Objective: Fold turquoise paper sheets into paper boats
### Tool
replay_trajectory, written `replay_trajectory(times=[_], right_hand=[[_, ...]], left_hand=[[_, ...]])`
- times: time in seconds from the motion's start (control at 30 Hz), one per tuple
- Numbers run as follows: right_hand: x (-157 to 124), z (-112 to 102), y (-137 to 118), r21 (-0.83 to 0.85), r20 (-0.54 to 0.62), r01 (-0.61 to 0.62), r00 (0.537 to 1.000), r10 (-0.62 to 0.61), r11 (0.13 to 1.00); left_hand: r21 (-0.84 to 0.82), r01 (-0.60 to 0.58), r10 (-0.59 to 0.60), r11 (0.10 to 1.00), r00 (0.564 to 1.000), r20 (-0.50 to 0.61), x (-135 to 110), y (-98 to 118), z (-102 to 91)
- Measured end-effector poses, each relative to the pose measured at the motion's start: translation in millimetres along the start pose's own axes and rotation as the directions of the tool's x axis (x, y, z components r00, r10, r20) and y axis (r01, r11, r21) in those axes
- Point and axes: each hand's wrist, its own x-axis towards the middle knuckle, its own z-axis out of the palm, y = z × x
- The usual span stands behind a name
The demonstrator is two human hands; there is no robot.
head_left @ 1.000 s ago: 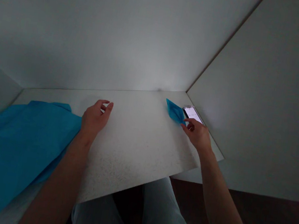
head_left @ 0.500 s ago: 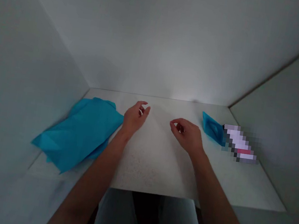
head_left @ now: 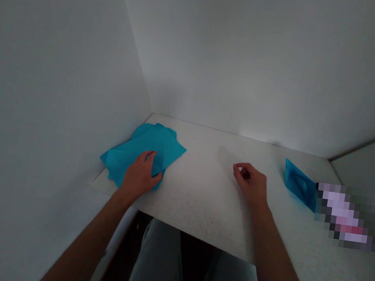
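The blue paper [head_left: 162,146] is pressed down at the left-centre of the frame by the left hand [head_left: 140,176], which is laid flat on its near edge, palm down, with the fingers stretched out over the sheet and nothing clasped. The paper (crumpled and uneven) is lodged in the far left corner of the white table [head_left: 200,198]. The right hand [head_left: 253,185] is rested at mid-frame, loosely curled, with nothing seen in it. At the right, a folded blue paper shape [head_left: 298,184] is set just beside a blurred object [head_left: 344,216].
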Motion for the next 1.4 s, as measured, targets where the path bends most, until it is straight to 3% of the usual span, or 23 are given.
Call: replay_trajectory(times=[0.1, 0.23, 0.57, 0.7, 0.8, 0.83, 0.93, 1.03, 1.1, 1.2, 1.3, 1.4], right_hand=[[-1.1, 2.8, 0.1, -0.003, 0.029, 0.028, 0.999, -0.028, 1.0], [-2.0, 5.1, 5.9, 0.002, 0.046, 0.043, 0.998, -0.043, 0.999], [-0.8, 7.1, 12.1, 0.05, 0.084, 0.056, 0.995, -0.06, 0.997], [-0.4, 6.1, 9.9, 0.06, 0.088, 0.05, 0.995, -0.055, 0.997], [1.0, 4.6, 7.2, 0.079, 0.093, 0.047, 0.994, -0.055, 0.996], [1.4, 4.3, 6.3, 0.086, 0.094, 0.044, 0.994, -0.052, 0.995], [1.2, 4.1, 3.8, 0.112, 0.095, 0.032, 0.994, -0.043, 0.993], [0.5, 4.7, 0.9, 0.192, 0.082, 0.003, 0.996, -0.019, 0.981], [2.8, 4.5, -0.2, 0.315, 0.056, -0.013, 0.998, -0.005, 0.949], [13.9, -0.5, 1.8, 0.555, 0.106, -0.06, 0.994, 0.001, 0.83], [28.6, -14.8, 7.2, 0.672, 0.189, -0.209, 0.976, 0.108, 0.711], [37.1, -34.9, 14.2, 0.687, 0.189, -0.314, 0.948, 0.257, 0.655]], left_hand=[[0.001, 0.055, -0.055, 0.998, 0.997, 0.056, -13.8, -9.5, 3.3], [0.027, -0.007, 0.003, 1.0, 0.991, 0.131, -22.1, -12.7, 1.6], [0.073, -0.013, 0.004, 0.997, 0.992, 0.124, -25.6, -14.0, -4.2], [0.079, 0.02, -0.027, 0.997, 0.996, 0.089, -18.6, -20.0, -21.0], [0.067, 0.046, -0.046, 0.997, 0.999, 0.001, -14.1, -23.0, -51.3], [0.041, 0.039, -0.038, 0.998, 0.999, -0.038, -12.5, -21.8, -64.6], [-0.299, -0.067, 0.011, 0.952, 0.983, -0.184, -5.5, -8.1, -104.4], [-0.653, -0.068, -0.063, 0.754, 0.982, -0.176, 8.8, 19.6, -124.3], [-0.811, -0.065, -0.073, 0.581, 0.989, -0.132, 23.0, 41.8, -118.8], [-0.927, -0.045, 0.015, 0.371, 0.999, -0.043, 49.7, 74.1, -88.5], [-0.97, -0.01, 0.18, 0.244, 0.983, 0.035, 76.7, 101.4, -49.7], [-0.985, 0.073, 0.318, 0.159, 0.94, 0.122, 97.4, 123.2, -13.7]])
